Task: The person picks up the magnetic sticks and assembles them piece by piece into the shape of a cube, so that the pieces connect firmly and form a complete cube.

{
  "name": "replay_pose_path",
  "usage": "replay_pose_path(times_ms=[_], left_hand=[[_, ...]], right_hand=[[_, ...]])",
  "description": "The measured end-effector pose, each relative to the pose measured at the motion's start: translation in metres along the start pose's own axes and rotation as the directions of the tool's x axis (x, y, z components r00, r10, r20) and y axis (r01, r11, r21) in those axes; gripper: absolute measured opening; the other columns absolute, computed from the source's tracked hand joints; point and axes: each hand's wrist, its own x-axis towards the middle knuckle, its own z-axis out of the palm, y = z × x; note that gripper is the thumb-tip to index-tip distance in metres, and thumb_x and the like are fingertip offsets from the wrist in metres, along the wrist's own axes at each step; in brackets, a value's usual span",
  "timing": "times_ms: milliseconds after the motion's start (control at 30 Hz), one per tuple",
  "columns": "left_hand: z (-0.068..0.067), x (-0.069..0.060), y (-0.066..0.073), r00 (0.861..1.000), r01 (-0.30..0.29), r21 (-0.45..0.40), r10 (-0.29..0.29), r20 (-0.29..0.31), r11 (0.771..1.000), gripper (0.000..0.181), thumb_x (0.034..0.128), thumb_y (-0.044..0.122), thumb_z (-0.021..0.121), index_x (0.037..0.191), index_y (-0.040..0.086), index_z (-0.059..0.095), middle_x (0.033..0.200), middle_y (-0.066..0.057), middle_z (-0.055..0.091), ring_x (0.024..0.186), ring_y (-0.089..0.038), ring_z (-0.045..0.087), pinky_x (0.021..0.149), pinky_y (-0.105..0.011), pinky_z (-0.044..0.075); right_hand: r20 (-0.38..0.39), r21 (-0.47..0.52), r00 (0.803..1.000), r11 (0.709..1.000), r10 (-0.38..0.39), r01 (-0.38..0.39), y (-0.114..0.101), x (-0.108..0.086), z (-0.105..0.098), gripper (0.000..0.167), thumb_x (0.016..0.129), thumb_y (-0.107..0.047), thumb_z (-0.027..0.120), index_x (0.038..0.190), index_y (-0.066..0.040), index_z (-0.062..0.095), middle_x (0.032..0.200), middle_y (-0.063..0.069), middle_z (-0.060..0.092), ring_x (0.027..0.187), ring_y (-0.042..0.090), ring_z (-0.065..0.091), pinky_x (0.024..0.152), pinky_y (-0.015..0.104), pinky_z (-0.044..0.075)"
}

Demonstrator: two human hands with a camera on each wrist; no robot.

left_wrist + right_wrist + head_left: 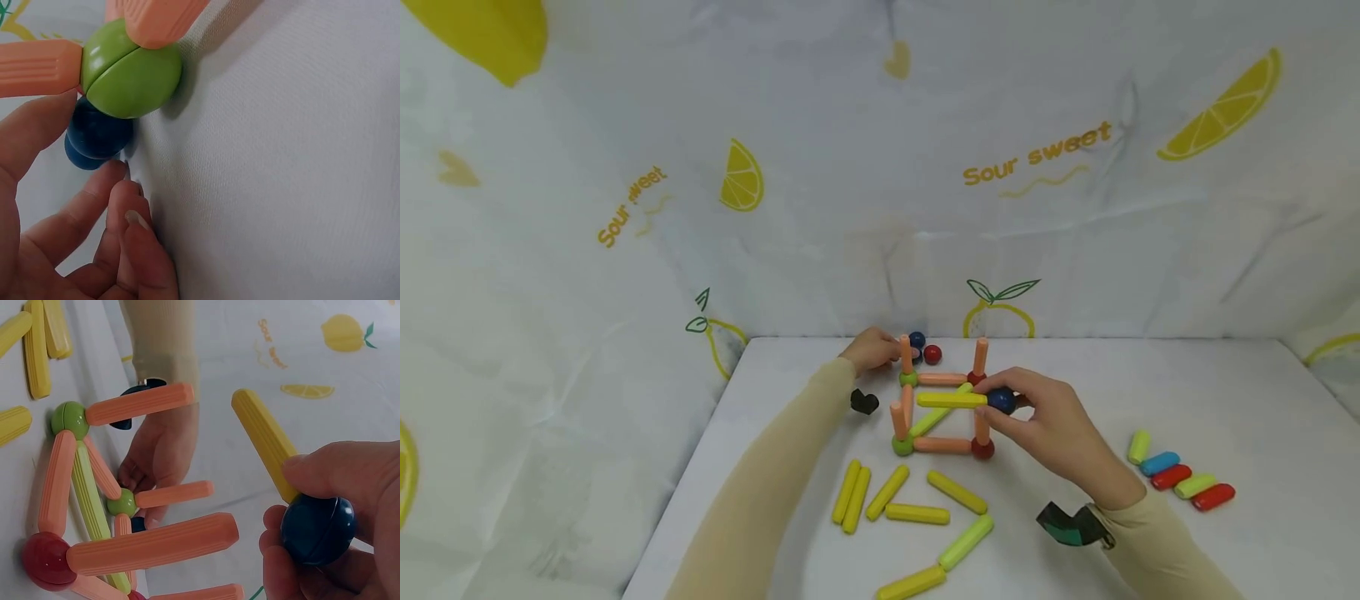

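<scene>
My right hand (1052,417) pinches a dark blue ball (319,529) with a yellow stick (951,400) attached, held above the frame. In the right wrist view the thumb lies where stick and ball meet. Below stands a square frame of orange sticks (942,445) joined by green balls (902,445) and red balls (982,448), with orange uprights at its corners and a yellow-green stick (934,419) crossing it diagonally. Behind its far left corner my left hand (872,350) has thumb and fingertips around a blue ball (100,130); a second blue ball sits just behind.
A red ball (932,355) sits beside the blue ones near the table's back edge. Several yellow sticks (917,514) and a yellow-green stick (966,542) lie in front of the frame. Short red, blue and green sticks (1171,477) lie at the right.
</scene>
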Motion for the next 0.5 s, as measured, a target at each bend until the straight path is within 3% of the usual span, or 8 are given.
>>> replay_pose_path(times_ms=[133,267,367,500], left_hand=[[-0.003,-0.007,-0.005,1.000,-0.015,0.015,0.015,-0.006,1.000,0.024,0.0956,0.036,0.080,0.104,0.015,0.086,0.086,-0.001,0.067,0.080,-0.019,0.058,0.073,-0.032,0.045],[-0.009,-0.014,-0.010,1.000,-0.019,-0.009,0.019,-0.013,1.000,0.032,0.0962,0.042,0.080,0.116,0.016,0.084,0.095,0.000,0.074,0.087,-0.017,0.063,0.081,-0.031,0.050],[-0.016,-0.026,-0.018,0.999,-0.019,-0.117,0.013,-0.049,0.993,0.037,0.0954,0.040,0.082,0.121,0.014,0.079,0.107,-0.001,0.078,0.096,-0.016,0.070,0.091,-0.032,0.055],[-0.023,-0.054,-0.030,0.995,-0.073,-0.310,0.046,-0.093,0.948,0.045,0.0925,0.029,0.086,0.129,0.009,0.071,0.123,-0.009,0.076,0.108,-0.022,0.076,0.105,-0.040,0.059]], right_hand=[[0.010,0.014,1.000,1.000,-0.005,0.005,-0.001,0.001,0.005,0.024,0.097,-0.020,0.083,0.118,-0.027,0.076,0.121,-0.006,0.077,0.095,0.009,0.069,0.084,0.024,0.061],[0.001,-0.001,1.000,1.000,-0.016,0.016,-0.001,0.002,0.005,0.024,0.096,-0.019,0.084,0.118,-0.025,0.076,0.118,-0.006,0.077,0.094,0.009,0.069,0.083,0.025,0.062],[0.000,-0.005,1.000,1.000,-0.015,0.015,-0.001,0.004,0.003,0.025,0.096,-0.019,0.084,0.118,-0.024,0.076,0.118,-0.006,0.077,0.095,0.010,0.069,0.084,0.027,0.063],[0.009,-0.012,1.000,1.000,0.017,-0.017,0.000,0.002,-0.001,0.024,0.096,-0.018,0.084,0.118,-0.025,0.076,0.120,-0.004,0.077,0.097,0.013,0.070,0.084,0.026,0.062]])
